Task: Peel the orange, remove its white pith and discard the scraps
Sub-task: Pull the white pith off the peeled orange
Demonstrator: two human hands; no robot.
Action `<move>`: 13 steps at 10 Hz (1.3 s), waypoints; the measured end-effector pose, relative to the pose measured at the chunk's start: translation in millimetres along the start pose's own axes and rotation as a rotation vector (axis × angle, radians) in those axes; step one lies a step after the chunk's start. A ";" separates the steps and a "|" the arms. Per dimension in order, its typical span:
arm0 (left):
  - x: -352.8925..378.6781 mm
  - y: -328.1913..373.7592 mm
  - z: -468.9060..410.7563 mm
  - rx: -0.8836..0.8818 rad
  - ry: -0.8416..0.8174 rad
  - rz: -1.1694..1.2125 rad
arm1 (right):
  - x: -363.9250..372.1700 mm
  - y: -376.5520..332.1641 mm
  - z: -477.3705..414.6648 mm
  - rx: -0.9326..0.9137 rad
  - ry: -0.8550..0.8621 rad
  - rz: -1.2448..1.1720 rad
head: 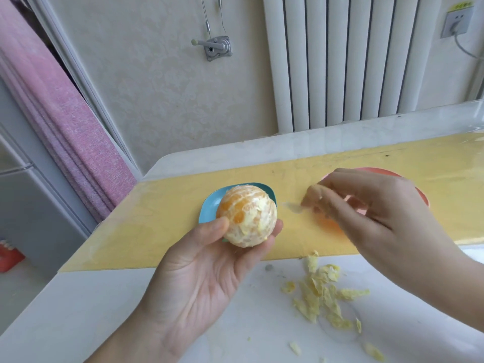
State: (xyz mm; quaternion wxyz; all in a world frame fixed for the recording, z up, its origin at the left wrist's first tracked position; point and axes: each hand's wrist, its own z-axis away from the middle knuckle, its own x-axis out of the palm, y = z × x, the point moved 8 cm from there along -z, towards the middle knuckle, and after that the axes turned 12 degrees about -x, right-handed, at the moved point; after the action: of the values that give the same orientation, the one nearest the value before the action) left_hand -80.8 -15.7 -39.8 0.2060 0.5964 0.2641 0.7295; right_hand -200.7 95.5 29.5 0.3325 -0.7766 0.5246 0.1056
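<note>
Because the rind is already off, the orange (247,216) sits bare in my left hand (199,279), cradled between thumb and curled fingertips and held up just over the blue dish (209,205). It looks soft and a little wet where the flesh shows through at the upper left, while the rest wears a dry, fuzzy coat of white pith. I judge it light but easy to bruise: squeeze too hard and a segment skin would burst and make the whole thing slippery. The hold therefore belongs on the pith-covered sides, with just enough pressure to stop it rolling. The pith itself should tear in thin, limp flakes, best caught at a loose edge with the nails. My right hand (366,205), off to the right over the yellow mat (157,226), is blurred, but its fingertips appear pinched on a pale shred of pith (293,206). Behind it part of a red dish (421,195) shows. On the white table (104,310) nearer me lies a loose heap of pith scraps (322,294), not yet discarded.
</note>
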 end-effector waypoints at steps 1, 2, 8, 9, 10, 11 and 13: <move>6.8 1.6 -2.2 0.038 0.006 -0.009 | -2.5 -5.4 -0.1 -0.035 0.018 0.161; 5.0 -1.5 0.2 0.059 0.105 -0.044 | -1.6 -4.8 0.4 -0.039 0.026 0.206; 7.8 2.8 -3.9 0.082 0.070 -0.151 | 0.6 -3.5 1.6 0.017 0.018 0.014; 5.1 3.1 -4.0 0.098 0.105 -0.155 | 2.8 -4.7 1.6 -0.013 0.009 -0.033; 2.1 3.2 -3.8 0.108 0.137 -0.142 | 6.8 -4.3 3.0 -0.017 -0.015 -0.068; -1.9 4.2 -4.5 0.111 0.152 -0.133 | 12.1 -0.4 4.7 0.014 -0.062 -0.104; -7.9 3.5 -6.2 0.092 0.225 -0.349 | 15.6 3.3 3.7 0.025 -0.126 -0.133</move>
State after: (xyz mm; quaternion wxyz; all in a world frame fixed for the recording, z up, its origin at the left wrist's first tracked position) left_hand -85.2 -24.2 -44.5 0.2710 0.4649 0.4180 0.7319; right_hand -196.3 85.5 17.3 0.3808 -0.7974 0.4512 0.1251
